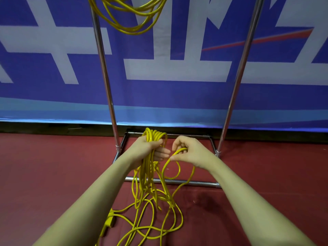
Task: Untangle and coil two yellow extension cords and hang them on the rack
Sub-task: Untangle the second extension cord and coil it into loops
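Loose cord (pixel 142 226) on floor | left hand (pixel 149 148) grips coil (pixel 154 135), right hand (pixel 188 151) pinches next loop (pixel 171 167) | step: coiling cord two | next: lay loop into coil, guessing

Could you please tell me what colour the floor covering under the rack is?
Dark red floor covering, seen in the head view.

Yellow cords (pixel 148 174), chrome rack (pixel 104 71), blue-and-white banner (pixel 53 68), red floor (pixel 44 166).
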The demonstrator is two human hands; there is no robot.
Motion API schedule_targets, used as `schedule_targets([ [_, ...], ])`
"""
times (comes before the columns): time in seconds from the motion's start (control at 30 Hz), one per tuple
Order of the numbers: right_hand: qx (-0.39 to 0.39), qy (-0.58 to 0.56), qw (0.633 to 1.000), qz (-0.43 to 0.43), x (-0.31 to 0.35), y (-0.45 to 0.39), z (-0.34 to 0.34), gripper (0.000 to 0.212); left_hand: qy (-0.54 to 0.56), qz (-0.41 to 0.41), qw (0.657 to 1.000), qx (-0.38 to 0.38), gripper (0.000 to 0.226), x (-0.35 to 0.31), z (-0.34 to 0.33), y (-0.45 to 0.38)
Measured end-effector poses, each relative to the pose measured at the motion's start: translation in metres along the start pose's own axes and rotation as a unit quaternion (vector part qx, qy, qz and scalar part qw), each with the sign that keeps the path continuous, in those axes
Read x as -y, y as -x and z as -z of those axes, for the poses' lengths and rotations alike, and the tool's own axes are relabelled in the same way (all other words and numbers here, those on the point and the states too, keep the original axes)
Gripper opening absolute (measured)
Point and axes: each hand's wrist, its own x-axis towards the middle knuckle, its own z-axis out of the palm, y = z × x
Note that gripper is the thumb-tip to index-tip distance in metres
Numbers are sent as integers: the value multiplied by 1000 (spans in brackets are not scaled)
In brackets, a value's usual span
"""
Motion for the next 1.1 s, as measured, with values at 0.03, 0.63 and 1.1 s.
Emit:
schedule_targets([
  [0.03, -22, -1, 1000, -3, 1, -1, -1, 29, -11, 7, 1000, 8, 15, 2, -1, 0],
  [0.63, -131, -326, 936, -25, -8, 4, 5, 14, 20, -42, 997, -60, 27, -9, 15, -1],
  [1.1, -130, -110, 985, -2, 6, -8, -8, 19, 22, -45, 999, 15, 32, -1, 3, 2],
])
